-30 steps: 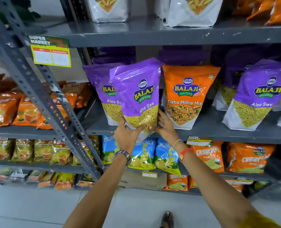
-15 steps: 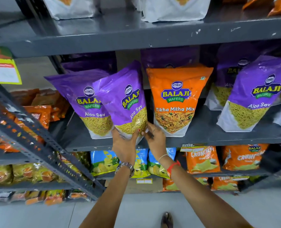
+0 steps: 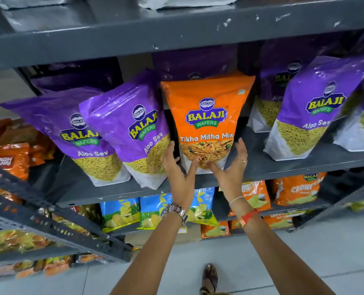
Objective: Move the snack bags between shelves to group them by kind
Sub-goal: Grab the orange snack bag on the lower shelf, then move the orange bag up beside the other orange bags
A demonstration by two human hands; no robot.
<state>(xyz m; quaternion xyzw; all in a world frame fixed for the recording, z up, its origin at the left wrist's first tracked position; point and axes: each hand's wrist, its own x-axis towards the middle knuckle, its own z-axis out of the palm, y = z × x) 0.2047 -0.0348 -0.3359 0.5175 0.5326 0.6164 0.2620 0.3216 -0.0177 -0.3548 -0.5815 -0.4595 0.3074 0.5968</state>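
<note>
An orange Tikha Mitha Mix bag [image 3: 207, 116] stands upright on the grey middle shelf [image 3: 283, 167]. To its left lean two purple Aloo Sev bags, one close [image 3: 132, 128] and one further left [image 3: 70, 133]. More purple Aloo Sev bags [image 3: 311, 111] stand to the right. My left hand [image 3: 180, 167] and my right hand [image 3: 230, 165] are spread open on either side of the orange bag's base, thumbs touching its lower front. Neither hand grips it.
A grey upper shelf [image 3: 176, 33] hangs close above the bags. Below are blue chip bags [image 3: 121, 211] and orange Crunchex bags [image 3: 294, 190]. A perforated grey upright [image 3: 49, 222] slants at left, with orange packets [image 3: 8, 158] beyond. My foot [image 3: 210, 277] is on the tiled floor.
Both hands let go of the purple Aloo Sev bag, which now leans on the shelf, and moved right to the base of the orange bag. The camera moved closer.
</note>
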